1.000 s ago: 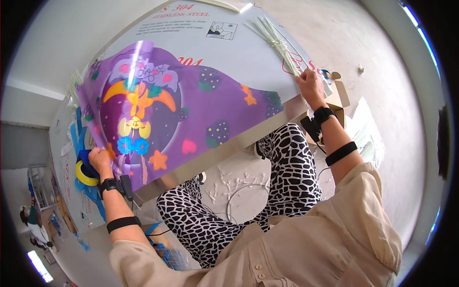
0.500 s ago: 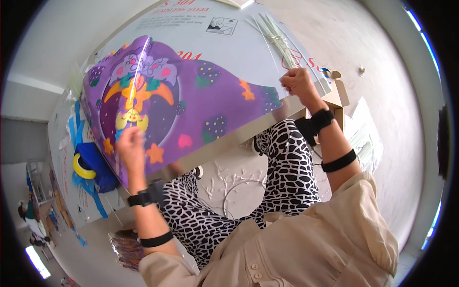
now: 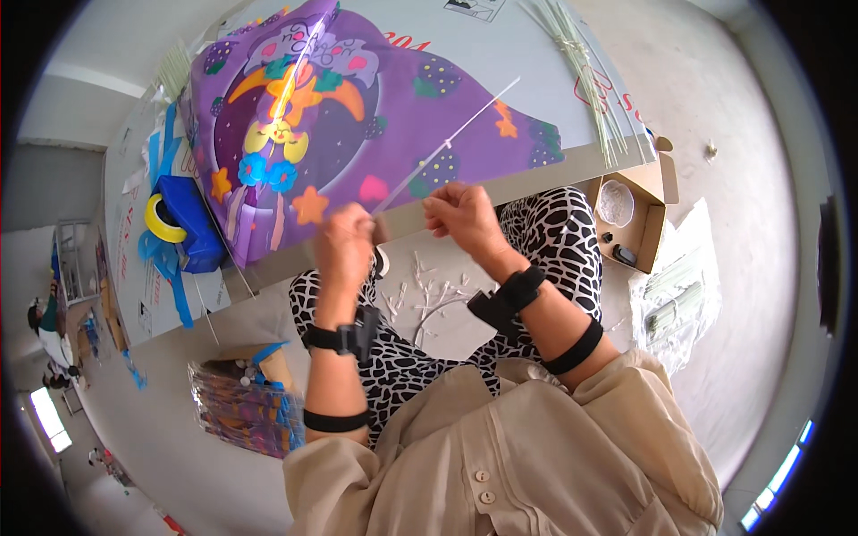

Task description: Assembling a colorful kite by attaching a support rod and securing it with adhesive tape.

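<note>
My left hand (image 3: 345,239), slightly blurred, is closed around the lower end of a thin white rod (image 3: 483,111). The rod slants up and to the right, with a small white fitting partway along it. To its right, my right hand (image 3: 465,217) has its fingers pinched together near the table edge; whatever they hold is hidden. Beyond both hands lies a purple kite-like sheet (image 3: 402,125), printed with a cartoon figure, stars, hearts and strawberries. A glossy strip runs down its middle, and the rod crosses above its right part.
A bundle of thin pale rods (image 3: 585,76) lies on the film-covered table (image 3: 500,58). At left are a blue tape dispenser (image 3: 192,223) and yellow tape roll (image 3: 163,219). An open cardboard box (image 3: 645,219), bagged rods (image 3: 675,299) and small white fittings (image 3: 420,290) sit lower down.
My right hand has come down and left from the table's right end, toward my left hand, which moved right. The white rod now shows plainly between them. The whole view has shifted.
</note>
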Available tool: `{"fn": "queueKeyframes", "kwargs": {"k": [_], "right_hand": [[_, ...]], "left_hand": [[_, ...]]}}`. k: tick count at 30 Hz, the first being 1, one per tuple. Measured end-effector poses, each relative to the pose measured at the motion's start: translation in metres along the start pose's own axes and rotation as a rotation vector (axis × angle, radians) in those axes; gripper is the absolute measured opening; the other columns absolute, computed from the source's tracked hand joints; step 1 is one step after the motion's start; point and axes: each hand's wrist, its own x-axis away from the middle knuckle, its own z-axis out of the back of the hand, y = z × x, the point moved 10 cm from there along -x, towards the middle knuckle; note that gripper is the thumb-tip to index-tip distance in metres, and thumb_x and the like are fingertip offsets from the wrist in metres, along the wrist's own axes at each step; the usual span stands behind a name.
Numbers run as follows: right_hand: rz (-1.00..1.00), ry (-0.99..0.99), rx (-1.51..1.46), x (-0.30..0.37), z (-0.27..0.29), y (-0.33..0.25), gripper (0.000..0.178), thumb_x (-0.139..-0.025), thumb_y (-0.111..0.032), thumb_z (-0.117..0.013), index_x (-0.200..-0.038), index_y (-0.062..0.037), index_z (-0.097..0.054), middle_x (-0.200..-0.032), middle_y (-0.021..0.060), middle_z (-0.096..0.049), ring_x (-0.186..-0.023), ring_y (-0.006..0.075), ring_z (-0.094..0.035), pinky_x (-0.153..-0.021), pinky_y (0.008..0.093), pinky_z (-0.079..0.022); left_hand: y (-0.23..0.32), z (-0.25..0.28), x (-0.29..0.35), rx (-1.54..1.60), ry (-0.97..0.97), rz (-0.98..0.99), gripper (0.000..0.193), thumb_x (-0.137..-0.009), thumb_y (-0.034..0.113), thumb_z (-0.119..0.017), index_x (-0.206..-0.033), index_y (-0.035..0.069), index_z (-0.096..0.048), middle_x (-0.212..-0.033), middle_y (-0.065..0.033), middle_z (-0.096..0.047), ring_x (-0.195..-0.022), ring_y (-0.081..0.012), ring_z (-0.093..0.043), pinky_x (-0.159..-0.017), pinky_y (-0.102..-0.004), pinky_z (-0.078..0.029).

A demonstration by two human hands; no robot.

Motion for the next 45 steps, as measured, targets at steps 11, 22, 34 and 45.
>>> {"fn": "queueKeyframes", "kwargs": {"k": [11, 22, 34, 45], "right_hand": [[0.850, 0.113, 0.948, -0.019, 0.004, -0.087, 0.018, -0.072, -0.006, -0.065, -0.090, -0.0067, -0.066, -0.093, 0.0078, -0.060, -0.094, 0.0268, -0.055, -0.084, 0.0366, -0.045], [0.832, 0.082, 1.004, -0.015, -0.010, -0.064, 0.003, -0.072, -0.015, -0.063, -0.074, -0.0143, -0.061, -0.078, 0.0011, -0.056, -0.083, 0.0229, -0.054, -0.071, 0.0359, -0.043], [0.818, 0.094, 0.978, -0.010, -0.012, -0.062, 0.002, -0.074, -0.016, -0.062, -0.073, -0.0152, -0.060, -0.077, 0.0006, -0.055, -0.082, 0.0224, -0.054, -0.070, 0.0356, -0.041], [0.798, 0.109, 0.960, -0.012, -0.008, -0.061, 0.004, -0.074, -0.015, -0.063, -0.072, -0.0147, -0.060, -0.077, 0.0009, -0.055, -0.080, 0.0223, -0.054, -0.071, 0.0356, -0.040]], "left_hand": [[-0.026, 0.038, -0.022, -0.339, -0.127, -0.268, 0.010, -0.069, -0.002, -0.064, -0.069, 0.002, -0.055, -0.075, -0.0119, -0.059, -0.074, -0.0321, -0.058, -0.061, -0.0407, -0.046], [-0.032, 0.032, -0.021, -0.325, -0.181, -0.182, 0.013, -0.067, -0.005, -0.064, -0.072, 0.000, -0.053, -0.082, -0.0113, -0.060, -0.081, -0.0323, -0.058, -0.068, -0.0424, -0.046], [-0.014, 0.029, -0.022, -0.235, -0.158, -0.271, 0.018, -0.066, -0.011, -0.057, -0.069, -0.002, -0.043, -0.070, -0.0156, -0.049, -0.073, -0.0348, -0.053, -0.065, -0.0422, -0.042], [-0.004, 0.020, -0.025, -0.317, -0.170, -0.336, 0.015, -0.068, -0.011, -0.057, -0.070, -0.001, -0.047, -0.071, -0.0153, -0.051, -0.075, -0.0351, -0.055, -0.075, -0.0407, -0.047]]}}
